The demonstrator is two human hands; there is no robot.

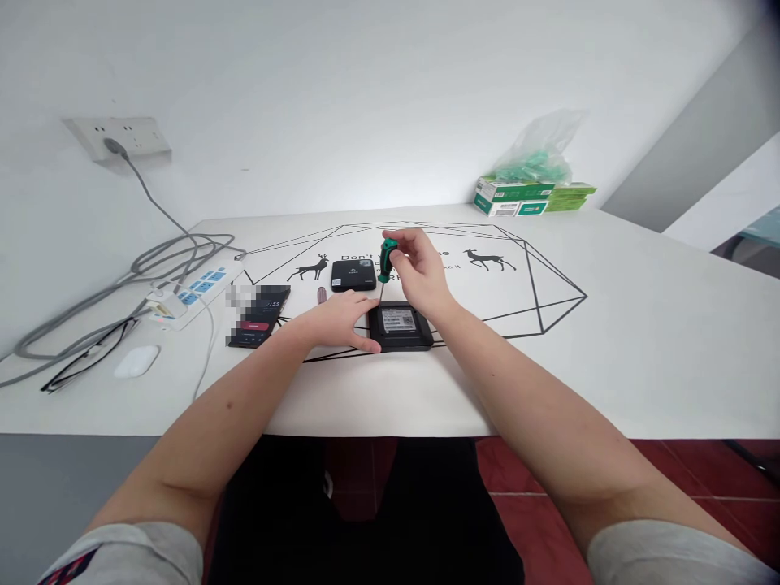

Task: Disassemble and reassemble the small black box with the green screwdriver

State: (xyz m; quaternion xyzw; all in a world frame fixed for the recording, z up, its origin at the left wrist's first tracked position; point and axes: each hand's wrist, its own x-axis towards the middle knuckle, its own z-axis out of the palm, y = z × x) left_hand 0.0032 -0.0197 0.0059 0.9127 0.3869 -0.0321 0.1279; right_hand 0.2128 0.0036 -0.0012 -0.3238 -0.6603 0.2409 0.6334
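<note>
My right hand (425, 272) is closed round the green and black handle of a screwdriver (386, 258). The screwdriver stands nearly upright, its thin shaft reaching down to the upper left corner of a black plastic box (399, 321). A white printed label with a square code shows on the box's upward face. My left hand (348, 319) grips the box's left side, forefinger by the far corner and thumb at the near corner. Just behind lies a second flat black box (353, 275) with small stickers. A small brownish object (322, 295) lies beyond my left hand; its kind is unclear.
To the left lie a phone (259, 317) with a partly blurred screen, a white power strip (198, 292), grey cable (152, 258), glasses (88, 356) and a white earbud case (137, 361). Green and white boxes (515, 195) under a plastic bag (539, 158) stand at the back right.
</note>
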